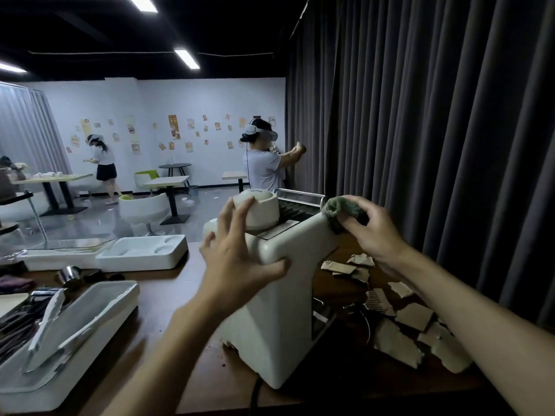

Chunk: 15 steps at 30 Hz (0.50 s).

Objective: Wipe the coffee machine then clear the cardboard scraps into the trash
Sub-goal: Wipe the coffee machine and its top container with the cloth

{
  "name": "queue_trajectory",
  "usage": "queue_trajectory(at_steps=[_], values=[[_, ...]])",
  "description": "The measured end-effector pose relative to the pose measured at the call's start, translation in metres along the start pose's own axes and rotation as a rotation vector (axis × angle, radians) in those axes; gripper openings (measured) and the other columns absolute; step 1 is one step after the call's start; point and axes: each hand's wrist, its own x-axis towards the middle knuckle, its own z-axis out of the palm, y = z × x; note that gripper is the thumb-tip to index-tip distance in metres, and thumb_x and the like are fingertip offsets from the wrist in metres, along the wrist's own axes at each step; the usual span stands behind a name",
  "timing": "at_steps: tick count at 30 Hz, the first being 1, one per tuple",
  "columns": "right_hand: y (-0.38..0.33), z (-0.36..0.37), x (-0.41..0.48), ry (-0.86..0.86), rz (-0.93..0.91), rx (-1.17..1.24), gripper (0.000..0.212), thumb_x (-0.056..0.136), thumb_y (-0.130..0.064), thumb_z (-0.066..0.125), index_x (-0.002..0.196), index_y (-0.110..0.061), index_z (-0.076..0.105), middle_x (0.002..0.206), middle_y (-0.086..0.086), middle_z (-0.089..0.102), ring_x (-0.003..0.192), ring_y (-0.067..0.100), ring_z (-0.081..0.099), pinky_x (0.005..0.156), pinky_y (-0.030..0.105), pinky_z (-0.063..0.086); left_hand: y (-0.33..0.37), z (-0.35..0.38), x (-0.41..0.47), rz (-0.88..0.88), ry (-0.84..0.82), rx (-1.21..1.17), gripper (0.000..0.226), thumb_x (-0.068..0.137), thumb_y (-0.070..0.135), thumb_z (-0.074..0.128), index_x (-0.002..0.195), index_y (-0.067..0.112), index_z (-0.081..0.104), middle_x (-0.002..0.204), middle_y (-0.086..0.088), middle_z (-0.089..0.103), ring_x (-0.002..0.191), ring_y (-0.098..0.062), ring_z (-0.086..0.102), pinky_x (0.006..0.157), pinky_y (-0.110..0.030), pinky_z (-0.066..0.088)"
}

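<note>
Cloth [342,208] in curled right hand [374,234] on coffee machine [279,313]; left hand [237,262] splayed.

Cream-white coffee machine [279,310] front and centre. The cloth [342,209] on it is a mottled grey-green. The cardboard scraps [414,316] are tan brown, and one shows pale ribbed stripes. The table [186,340] is dark brown. The foam trays [144,254] are plain white. The curtain [435,115] is charcoal grey, striped by its vertical folds. The far wall [210,97] is pale, dotted with yellow-orange posters [173,127].
</note>
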Motion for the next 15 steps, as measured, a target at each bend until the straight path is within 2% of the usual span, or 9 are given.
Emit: queue_trajectory(at_steps=[1, 3, 5, 7, 9, 11, 13, 15], values=[[0.001, 0.002, 0.0, -0.014, 0.01, 0.006, 0.028, 0.092, -0.009, 0.062, 0.11, -0.031, 0.061, 0.11, -0.01, 0.064, 0.106, -0.003, 0.057, 0.096, 0.02, 0.045, -0.011, -0.008, 0.004, 0.004, -0.032, -0.034, 0.106, 0.056, 0.061, 0.076, 0.146, 0.053, 0.02, 0.16, 0.011, 0.018, 0.149, -0.015, 0.018, 0.12, -0.054, 0.017], [0.003, 0.006, 0.001, -0.03, 0.028, 0.031, 0.027, 0.093, -0.008, 0.061, 0.113, -0.025, 0.061, 0.111, -0.01, 0.064, 0.103, -0.007, 0.056, 0.096, 0.019, 0.046, -0.026, -0.024, 0.012, 0.023, -0.096, -0.046, 0.107, 0.056, 0.063, 0.077, 0.145, 0.055, 0.02, 0.158, 0.015, 0.021, 0.147, -0.016, 0.024, 0.119, -0.055, 0.022], [0.005, 0.011, 0.002, -0.035, 0.049, 0.066, 0.026, 0.092, -0.012, 0.062, 0.117, -0.02, 0.063, 0.115, -0.005, 0.066, 0.109, 0.001, 0.058, 0.1, 0.025, 0.046, -0.028, -0.034, 0.02, 0.023, -0.133, 0.073, 0.105, 0.055, 0.068, 0.073, 0.143, 0.058, 0.017, 0.157, 0.011, 0.022, 0.145, -0.019, 0.023, 0.117, -0.054, 0.021], [0.005, 0.015, 0.002, -0.037, 0.073, 0.098, 0.03, 0.092, -0.016, 0.063, 0.122, -0.016, 0.063, 0.118, -0.002, 0.066, 0.113, 0.005, 0.058, 0.101, 0.028, 0.048, -0.022, -0.036, 0.024, -0.039, -0.126, 0.188, 0.103, 0.058, 0.065, 0.077, 0.141, 0.06, 0.016, 0.149, -0.001, 0.025, 0.137, -0.026, 0.024, 0.111, -0.056, 0.027], [0.006, 0.016, 0.003, -0.005, 0.101, 0.126, 0.032, 0.092, -0.016, 0.063, 0.123, -0.015, 0.063, 0.118, -0.001, 0.067, 0.112, 0.008, 0.059, 0.101, 0.031, 0.049, -0.013, -0.026, 0.023, -0.103, -0.082, 0.183, 0.102, 0.066, 0.052, 0.083, 0.143, 0.056, 0.017, 0.132, -0.01, 0.032, 0.126, -0.029, 0.029, 0.106, -0.048, 0.033], [0.007, 0.016, 0.003, 0.034, 0.126, 0.162, 0.032, 0.091, -0.016, 0.064, 0.123, -0.017, 0.063, 0.118, 0.0, 0.067, 0.114, 0.012, 0.06, 0.103, 0.036, 0.048, -0.005, -0.014, 0.017, -0.088, -0.035, 0.152, 0.101, 0.07, 0.046, 0.083, 0.147, 0.047, 0.019, 0.12, -0.008, 0.036, 0.119, -0.027, 0.031, 0.095, -0.035, 0.029], [0.009, 0.015, 0.001, 0.067, 0.141, 0.18, 0.031, 0.091, -0.016, 0.064, 0.122, -0.017, 0.063, 0.117, 0.002, 0.067, 0.116, 0.016, 0.059, 0.104, 0.041, 0.047, -0.006, -0.011, 0.016, -0.083, 0.006, 0.152, 0.101, 0.068, 0.047, 0.085, 0.147, 0.045, 0.022, 0.119, -0.007, 0.041, 0.117, -0.028, 0.033, 0.089, -0.032, 0.026], [0.006, 0.015, -0.003, 0.082, 0.139, 0.183, 0.027, 0.09, -0.018, 0.064, 0.116, -0.021, 0.065, 0.114, 0.003, 0.069, 0.113, 0.017, 0.061, 0.103, 0.043, 0.048, -0.013, -0.018, 0.021, -0.096, -0.012, 0.16, 0.103, 0.067, 0.043, 0.087, 0.149, 0.044, 0.025, 0.126, -0.007, 0.046, 0.121, -0.031, 0.038, 0.089, -0.035, 0.031]])
